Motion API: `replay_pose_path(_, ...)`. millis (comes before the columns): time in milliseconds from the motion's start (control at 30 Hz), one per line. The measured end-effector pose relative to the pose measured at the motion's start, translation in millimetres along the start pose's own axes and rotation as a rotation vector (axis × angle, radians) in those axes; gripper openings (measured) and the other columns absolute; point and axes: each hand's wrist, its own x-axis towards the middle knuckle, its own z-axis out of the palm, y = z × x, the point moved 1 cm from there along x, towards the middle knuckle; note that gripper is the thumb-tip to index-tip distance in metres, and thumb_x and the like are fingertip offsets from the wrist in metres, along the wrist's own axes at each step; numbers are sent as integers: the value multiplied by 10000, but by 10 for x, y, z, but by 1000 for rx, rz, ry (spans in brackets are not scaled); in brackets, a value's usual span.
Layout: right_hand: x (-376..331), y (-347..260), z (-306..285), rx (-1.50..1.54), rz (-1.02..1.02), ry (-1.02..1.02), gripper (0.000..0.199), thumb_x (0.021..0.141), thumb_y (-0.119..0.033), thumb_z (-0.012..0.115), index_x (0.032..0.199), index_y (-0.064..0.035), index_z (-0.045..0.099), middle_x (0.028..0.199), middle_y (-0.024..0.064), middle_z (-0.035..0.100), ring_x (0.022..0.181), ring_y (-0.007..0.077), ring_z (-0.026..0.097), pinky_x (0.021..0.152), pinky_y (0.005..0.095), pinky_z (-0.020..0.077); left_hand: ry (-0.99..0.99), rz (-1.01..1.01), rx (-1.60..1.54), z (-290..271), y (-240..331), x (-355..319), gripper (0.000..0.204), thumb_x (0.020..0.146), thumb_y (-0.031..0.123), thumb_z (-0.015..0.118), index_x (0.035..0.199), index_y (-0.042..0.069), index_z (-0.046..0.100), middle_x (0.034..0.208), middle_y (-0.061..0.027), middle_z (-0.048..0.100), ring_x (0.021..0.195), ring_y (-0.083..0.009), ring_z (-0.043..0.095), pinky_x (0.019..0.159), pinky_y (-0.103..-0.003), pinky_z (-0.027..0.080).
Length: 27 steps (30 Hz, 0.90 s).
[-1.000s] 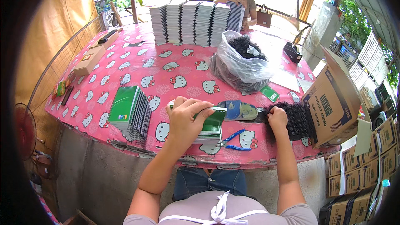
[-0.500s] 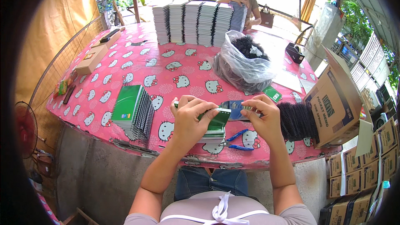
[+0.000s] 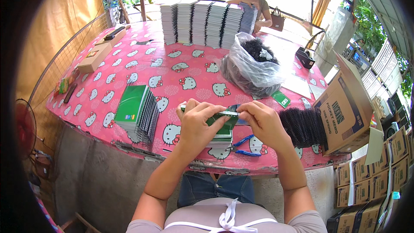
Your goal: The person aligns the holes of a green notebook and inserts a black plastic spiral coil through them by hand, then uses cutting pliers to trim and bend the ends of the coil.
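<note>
Setting: Outdoors under a roof we see a round table (image 3: 129, 67) covered in a glossy pink cloth printed with white cartoon cat faces; greenery and bright daylight lie beyond it.
Notebook in hand: we see a small green-covered notebook (image 3: 220, 118) held over the near edge of the table, above a short pile of like notebooks (image 3: 222, 137).
Left hand: our left hand (image 3: 198, 123) curls round the notebook's left end, fingers closed on it.
Right hand: our right hand (image 3: 263, 123) pinches the notebook's right end, thumb and fingertips narrow; we cannot tell whether something thin sits between them.
Pliers: blue-handled pliers (image 3: 243, 146) lie on the cloth just below the right hand.
Coils: a row of black spiral binding coils (image 3: 302, 126), ribbed and springy in look, lies right of the right hand, touching a brown cardboard box (image 3: 345, 112) that stands open on its side.
Green stack: a slanted stack of green spiral-bound notebooks (image 3: 138, 112) rests left of the left hand, apart from it.
Bag: a crinkled clear plastic bag (image 3: 252, 67) holding more black coils sits mid-table.
Far stacks: tall columns of white-edged notebooks (image 3: 207, 21) stand at the far rim.
Other person: someone sits behind those columns, a hand (image 3: 230, 1) on top of one.
Side: flat brown cartons (image 3: 371, 181) are piled low at the right.
</note>
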Motion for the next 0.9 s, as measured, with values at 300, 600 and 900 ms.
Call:
replay_pose_path(300, 79, -146, 102, -39, 59, 86, 171, 840, -195, 638, 911, -57, 567, 828, 103, 555, 759, 324, 601, 620, 410, 476, -3, 13, 48, 11, -30, -2, 215, 678, 203, 771, 879, 140, 724, 822, 46, 666, 823, -146, 513, 848, -375, 282)
replay_pose_path(600, 105, -168, 138, -70, 77, 86, 160, 840, -175, 630, 783, -40, 565, 739, 103, 545, 701, 311, 594, 598, 410, 467, -6, 21, 60, 12, -30, 5, 211, 681, 200, 768, 880, 144, 727, 818, 41, 667, 812, -145, 511, 824, -360, 298)
replay_pose_path(900, 232, 579, -132, -1, 262, 4, 216, 918, -154, 501, 905, 15, 635, 820, 98, 670, 673, 155, 635, 619, 296, 504, -29, 13, -13, -21, -45, -6, 201, 686, 224, 779, 870, 160, 728, 797, 48, 667, 807, -151, 527, 857, -381, 280)
